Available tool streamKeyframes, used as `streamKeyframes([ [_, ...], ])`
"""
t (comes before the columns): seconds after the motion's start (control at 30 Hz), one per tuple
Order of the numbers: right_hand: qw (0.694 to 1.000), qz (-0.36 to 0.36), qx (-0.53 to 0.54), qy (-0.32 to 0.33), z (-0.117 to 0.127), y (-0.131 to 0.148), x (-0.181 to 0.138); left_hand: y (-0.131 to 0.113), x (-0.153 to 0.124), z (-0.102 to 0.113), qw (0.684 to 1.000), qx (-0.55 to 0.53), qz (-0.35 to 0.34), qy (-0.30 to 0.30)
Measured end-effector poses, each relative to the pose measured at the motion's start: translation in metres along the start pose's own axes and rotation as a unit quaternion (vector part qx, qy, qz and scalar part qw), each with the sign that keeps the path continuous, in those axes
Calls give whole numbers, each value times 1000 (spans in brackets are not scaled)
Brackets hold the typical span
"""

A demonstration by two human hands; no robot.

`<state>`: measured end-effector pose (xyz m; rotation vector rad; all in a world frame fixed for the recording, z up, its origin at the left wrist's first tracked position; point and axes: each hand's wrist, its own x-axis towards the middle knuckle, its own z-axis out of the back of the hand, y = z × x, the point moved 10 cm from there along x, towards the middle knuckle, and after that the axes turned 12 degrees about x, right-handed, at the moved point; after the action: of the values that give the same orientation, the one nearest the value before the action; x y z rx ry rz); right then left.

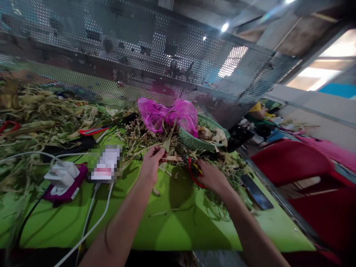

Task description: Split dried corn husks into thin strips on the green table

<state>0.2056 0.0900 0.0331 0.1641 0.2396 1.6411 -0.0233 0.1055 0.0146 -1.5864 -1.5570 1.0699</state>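
My left hand (pixel 152 161) pinches a pale green dried leaf (pixel 168 142) between thumb and fingers, its tip pointing up. To its right, my right hand (pixel 209 175) is closed around the red and yellow handles of scissors (pixel 191 173); the blades are hard to make out against the plant scraps. Just behind both hands lies a heap of dry stalks and leaf bits (pixel 139 134). A green perforated basket (pixel 191 141) stands beyond my right hand with dry husks in it, and a crumpled pink plastic bag (pixel 183 113) leans at its left.
On the green tabletop (pixel 167 230), a phone (pixel 106 165) and a purple power strip (pixel 66 185) trail cables on the left. Red-handled cutters (pixel 94 131) lie by more leaves. A dark phone-like slab (pixel 257 193) is at right. A perforated metal screen (pixel 139 55) rises behind; red chairs (pixel 294 163) stand right.
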Motion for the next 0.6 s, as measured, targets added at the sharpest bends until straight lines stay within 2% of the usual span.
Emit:
streamKeyframes([
  [0.1, 998, -6, 54, -33, 4, -4, 0, 0, 1, 1, 1000, -9, -1, 3],
  [0.2, 980, -10, 191, -52, 14, -17, 2, 1, 2, 3, 1000, -13, 1, -2],
  [0.37, 885, -41, 463, -23, 21, -33, -5, 4, 1, 1, 1000, -22, 14, -1],
  [0.53, 790, -96, 604, 30, 15, -23, -26, 6, 0, -2, 1000, -20, 11, 11],
  [0.6, 772, -96, 628, 36, 14, -16, -31, 7, 0, -3, 1000, -18, 13, 17],
])
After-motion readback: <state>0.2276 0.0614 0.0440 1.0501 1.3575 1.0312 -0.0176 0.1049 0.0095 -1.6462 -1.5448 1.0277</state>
